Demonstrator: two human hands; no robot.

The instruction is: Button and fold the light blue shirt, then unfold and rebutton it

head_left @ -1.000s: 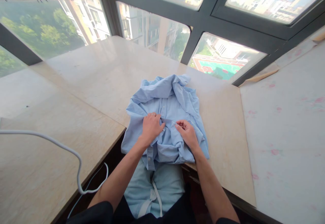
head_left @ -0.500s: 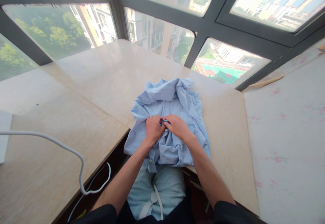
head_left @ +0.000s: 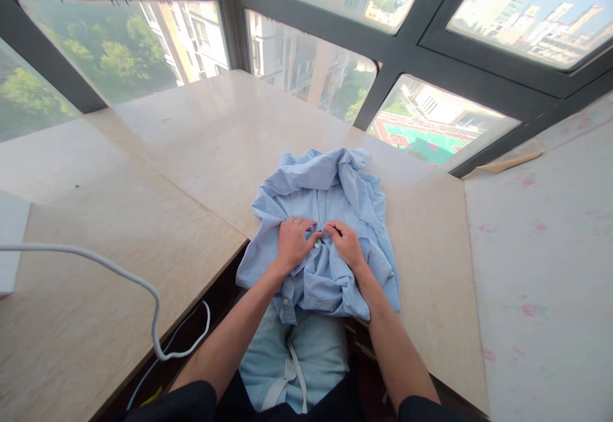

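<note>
A light blue button-up shirt (head_left: pixel 335 198) lies rumpled in front of me, its collar away from me and its lower edge over the counter's front edge. My left hand (head_left: pixel 294 243), with a ring on one finger, rests on the button placket. Its thumb and fingers pinch the cloth there. Just to the right, my right hand (head_left: pixel 345 243) is closed at the same placket, fingertips pressed together on the fabric. Whether something small is also between them is hidden. A pale button (head_left: pixel 317 245) shows just below the fingertips, and another button (head_left: pixel 285 301) sits near the hem.
The pale stone counter (head_left: pixel 201 135) runs under the windows. A white cable (head_left: pixel 119 272) loops down past its edge at left, near a white flat object (head_left: pixel 12 237). A flowered wall (head_left: pixel 541 269) bounds the right side. My knees in light blue trousers (head_left: pixel 268 358) are below.
My two hands, which met at the placket, have drawn slightly apart, the right one moving right. The dark gap between their fingers is gone. The whole view has shifted slightly.
</note>
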